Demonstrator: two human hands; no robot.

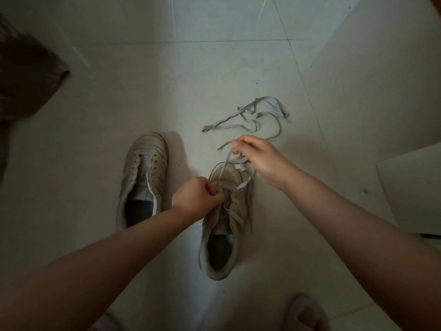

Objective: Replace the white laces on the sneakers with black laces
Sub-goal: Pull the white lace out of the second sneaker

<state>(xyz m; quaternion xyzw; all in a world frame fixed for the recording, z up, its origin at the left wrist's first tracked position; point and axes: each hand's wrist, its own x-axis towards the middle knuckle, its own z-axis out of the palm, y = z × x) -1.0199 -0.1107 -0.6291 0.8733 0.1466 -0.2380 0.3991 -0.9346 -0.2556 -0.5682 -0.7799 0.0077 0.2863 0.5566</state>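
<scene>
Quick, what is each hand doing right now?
Left hand: closed, pinching the white lace at the right sneaker's eyelets.
Right hand: closed, holding the same lace up, pulled taut.

Right hand (259,161) pinches white lace (224,167) above right sneaker (224,225); left hand (196,195) grips its eyelets.

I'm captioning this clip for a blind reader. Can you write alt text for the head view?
Two bare hands unlace the right sneaker on a tiled floor: the right hand pulls its white lace up, the left hand pinches at the eyelets. The left sneaker stands beside it, laceless, and a loose lace lies beyond.
</scene>
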